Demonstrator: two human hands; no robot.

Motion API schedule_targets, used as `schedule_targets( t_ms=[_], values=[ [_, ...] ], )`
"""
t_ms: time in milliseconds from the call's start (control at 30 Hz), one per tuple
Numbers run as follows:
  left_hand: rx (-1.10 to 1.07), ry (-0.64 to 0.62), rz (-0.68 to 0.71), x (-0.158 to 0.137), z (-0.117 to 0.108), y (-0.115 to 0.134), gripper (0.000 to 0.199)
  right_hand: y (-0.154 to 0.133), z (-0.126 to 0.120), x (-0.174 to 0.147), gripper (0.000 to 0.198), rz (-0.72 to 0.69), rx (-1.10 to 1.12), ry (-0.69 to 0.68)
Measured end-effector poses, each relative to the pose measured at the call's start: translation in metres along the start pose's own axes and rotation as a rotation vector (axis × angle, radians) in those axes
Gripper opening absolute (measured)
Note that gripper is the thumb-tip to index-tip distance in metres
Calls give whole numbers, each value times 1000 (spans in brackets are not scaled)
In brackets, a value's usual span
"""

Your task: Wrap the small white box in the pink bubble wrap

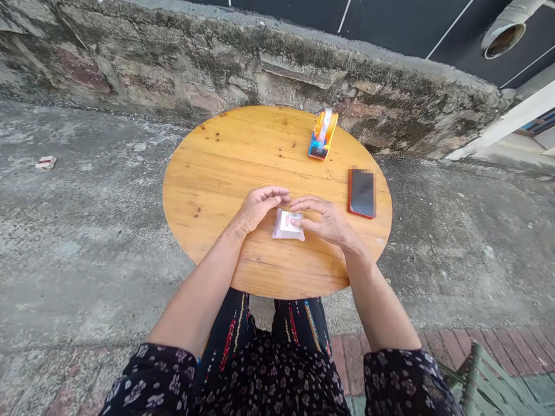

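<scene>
A small packet with a white label, wrapped in pale pinkish plastic, lies on the round wooden table in front of me. My left hand is just beyond the packet's left side, palm turned inward, fingers stretched toward the right and nothing held. From the right comes my right hand, its fingers apart above the far edge of the packet. Its thumb lies over the label's right part; whether it presses on it I cannot tell. The fingertips of both hands nearly meet.
A yellow and blue tape dispenser with a tape roll stands near the table's far edge. A phone in a red case lies at the right. Beyond the table runs a rough stone wall. A green chair is at lower right.
</scene>
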State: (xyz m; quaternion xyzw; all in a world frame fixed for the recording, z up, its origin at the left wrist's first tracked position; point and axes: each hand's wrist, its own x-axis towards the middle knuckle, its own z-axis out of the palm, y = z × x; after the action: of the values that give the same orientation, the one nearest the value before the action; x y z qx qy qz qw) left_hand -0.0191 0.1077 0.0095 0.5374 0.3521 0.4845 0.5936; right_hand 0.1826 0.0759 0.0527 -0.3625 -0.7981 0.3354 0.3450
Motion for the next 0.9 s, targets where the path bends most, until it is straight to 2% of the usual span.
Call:
schedule_targets(
  t_ms=[100,367,633,900],
  values=[
    [-17,-8,-1,0,0,1,30,4,-4,6,19,15,33,-64],
    [-9,-5,-42,1,0,3,29,18,3,6,17,10,93,-43],
    [2,-4,-52,4,-1,-2,31,18,5,4,10,-19,-22,46],
    [14,-11,-44,4,-2,-3,33,13,11,3,10,-81,-19,116]
  ],
)
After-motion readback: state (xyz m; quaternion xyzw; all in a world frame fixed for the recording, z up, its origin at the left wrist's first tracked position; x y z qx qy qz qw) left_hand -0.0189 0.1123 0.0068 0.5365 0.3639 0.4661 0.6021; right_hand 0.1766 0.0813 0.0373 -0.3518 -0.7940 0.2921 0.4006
